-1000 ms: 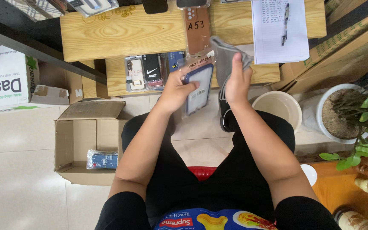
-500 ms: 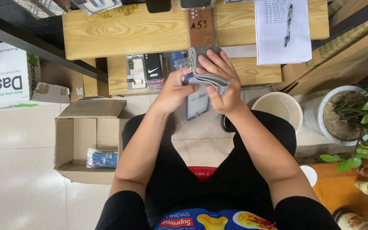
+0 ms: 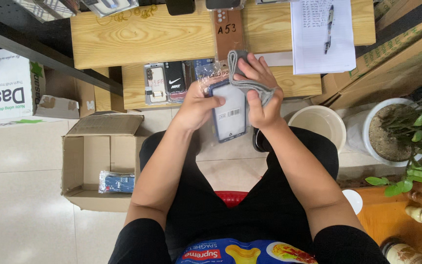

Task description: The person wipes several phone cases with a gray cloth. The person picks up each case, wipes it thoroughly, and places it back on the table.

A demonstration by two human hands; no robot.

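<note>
Above the lap: phone case in clear sleeve [image 3: 231,112], between both hands.
Left hand [image 3: 199,108]: clamped on sleeve's left edge.
Right hand [image 3: 260,93]: clutching grey cloth [image 3: 242,78] at sleeve's right edge.
Counter [image 3: 147,34]: beyond.

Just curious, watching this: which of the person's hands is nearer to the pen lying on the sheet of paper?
Right. The right hand, holding a grey cloth, is below and left of the pen; the left hand, gripping the packaged phone case, sits farther left.

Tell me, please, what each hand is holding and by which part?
Left hand grips the bagged phone case by its left edge; right hand holds a grey cloth, bunched across the fingers.
</note>
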